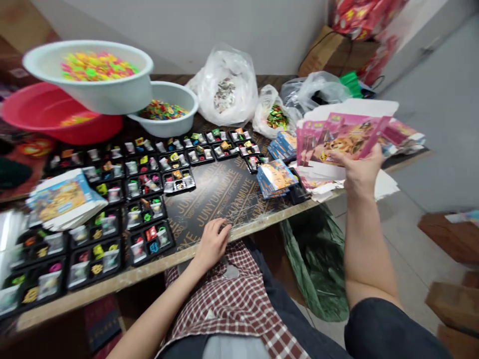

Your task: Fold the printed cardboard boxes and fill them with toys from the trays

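My right hand [362, 172] grips a fanned stack of pink printed card boxes [348, 134], flat and unfolded, above the right end of the table. More white and pink card sheets [322, 179] lie beneath it. My left hand [214, 242] rests at the table's front edge, fingers loosely bent and apart, with nothing seen in it. To its left are rows of black trays [151, 243] with small coloured pieces and white packets in their compartments. Blue printed boxes [276, 177] stand stacked between my hands, beside a black tray [298, 192].
Tubs of coloured pieces, one pale [112, 94], one red [33, 117] and one light blue [168, 124], stand at the back left. Plastic bags [239, 85] line the wall. Blue-printed sheets [63, 199] lie across trays. A green bag [318, 269] hangs below the edge.
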A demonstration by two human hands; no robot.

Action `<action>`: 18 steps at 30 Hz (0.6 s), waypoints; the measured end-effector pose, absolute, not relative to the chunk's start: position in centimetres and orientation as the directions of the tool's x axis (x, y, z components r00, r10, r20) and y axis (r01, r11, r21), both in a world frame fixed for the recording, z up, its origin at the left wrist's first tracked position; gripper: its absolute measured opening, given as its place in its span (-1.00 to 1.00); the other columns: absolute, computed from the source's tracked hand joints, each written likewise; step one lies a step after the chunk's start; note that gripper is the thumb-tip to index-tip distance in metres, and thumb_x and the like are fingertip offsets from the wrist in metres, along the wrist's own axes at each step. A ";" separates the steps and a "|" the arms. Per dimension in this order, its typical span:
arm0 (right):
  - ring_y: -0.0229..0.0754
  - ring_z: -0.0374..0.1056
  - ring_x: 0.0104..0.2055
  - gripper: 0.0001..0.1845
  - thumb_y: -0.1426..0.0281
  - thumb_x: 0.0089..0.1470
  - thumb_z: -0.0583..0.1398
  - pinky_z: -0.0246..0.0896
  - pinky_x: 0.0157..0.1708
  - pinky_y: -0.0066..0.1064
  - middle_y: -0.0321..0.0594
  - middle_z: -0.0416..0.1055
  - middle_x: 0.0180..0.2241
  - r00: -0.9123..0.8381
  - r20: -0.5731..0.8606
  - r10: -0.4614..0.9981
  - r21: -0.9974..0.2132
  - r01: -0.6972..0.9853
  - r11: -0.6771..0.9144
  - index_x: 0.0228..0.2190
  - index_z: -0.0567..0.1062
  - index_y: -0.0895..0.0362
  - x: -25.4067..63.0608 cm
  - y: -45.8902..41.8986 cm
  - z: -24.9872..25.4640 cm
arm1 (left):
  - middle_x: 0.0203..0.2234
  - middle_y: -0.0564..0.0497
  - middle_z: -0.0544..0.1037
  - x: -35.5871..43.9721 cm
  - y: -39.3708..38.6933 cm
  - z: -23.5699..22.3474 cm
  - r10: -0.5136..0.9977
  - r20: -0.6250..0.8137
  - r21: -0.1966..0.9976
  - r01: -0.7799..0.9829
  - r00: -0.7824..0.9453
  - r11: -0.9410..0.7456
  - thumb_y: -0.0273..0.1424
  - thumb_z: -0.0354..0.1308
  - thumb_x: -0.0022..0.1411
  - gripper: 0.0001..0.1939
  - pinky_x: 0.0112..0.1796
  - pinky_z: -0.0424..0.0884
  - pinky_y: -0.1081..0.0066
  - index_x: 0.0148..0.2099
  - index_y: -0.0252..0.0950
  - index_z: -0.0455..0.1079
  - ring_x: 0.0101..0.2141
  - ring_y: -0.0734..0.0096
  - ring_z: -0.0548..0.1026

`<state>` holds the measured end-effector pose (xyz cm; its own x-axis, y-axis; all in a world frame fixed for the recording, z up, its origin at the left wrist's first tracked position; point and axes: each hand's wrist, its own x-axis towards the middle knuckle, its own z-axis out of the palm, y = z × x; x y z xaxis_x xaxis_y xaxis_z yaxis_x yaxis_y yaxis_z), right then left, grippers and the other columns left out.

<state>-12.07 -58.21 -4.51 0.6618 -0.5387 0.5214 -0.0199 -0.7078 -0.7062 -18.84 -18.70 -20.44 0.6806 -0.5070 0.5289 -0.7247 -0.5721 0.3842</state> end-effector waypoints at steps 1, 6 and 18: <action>0.06 0.43 0.06 -0.27 0.09 -0.10 0.37 0.39 -0.01 -0.07 0.12 0.41 0.09 0.705 0.502 -0.502 -0.757 0.076 -0.650 0.05 0.36 0.12 -11.5 -55.5 -5.0 | -0.07 -0.19 0.51 -18.9 -18.7 -20.4 -0.501 0.531 0.387 -0.721 0.684 -0.575 -0.57 0.02 0.27 -0.70 -0.04 0.44 0.07 0.00 -0.26 0.43 -0.02 0.14 0.46; 0.03 0.49 -0.13 -0.27 0.19 -0.40 0.47 0.41 -0.08 -0.07 -0.08 0.53 -0.15 0.974 0.069 -0.215 -0.994 0.048 -0.101 -0.14 0.41 0.13 -7.6 -41.4 -11.5 | -0.08 -0.21 0.50 -19.2 -18.6 -20.4 -0.447 0.546 0.427 -0.694 0.709 -0.579 -0.57 0.02 0.26 -0.70 -0.06 0.45 0.07 -0.01 -0.29 0.43 -0.04 0.14 0.46; 0.19 0.31 0.06 -0.45 0.20 -0.12 0.28 0.19 0.09 0.07 0.10 0.42 -0.03 0.879 0.202 -0.431 -0.761 -0.136 -0.634 -0.08 0.38 0.15 -5.5 -39.5 -17.3 | -0.10 -0.15 0.54 -17.5 -17.7 -20.4 -0.053 0.307 0.920 -0.310 0.950 -0.241 -0.38 0.16 0.22 -0.71 -0.01 0.42 0.09 0.00 -0.24 0.45 -0.06 0.18 0.50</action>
<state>-5.55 -39.48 -17.34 0.8793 -0.4314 0.2018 -0.1364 -0.6340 -0.7612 -17.48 -17.70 -20.42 0.9503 -0.0528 0.3070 -0.3104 -0.2406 0.9196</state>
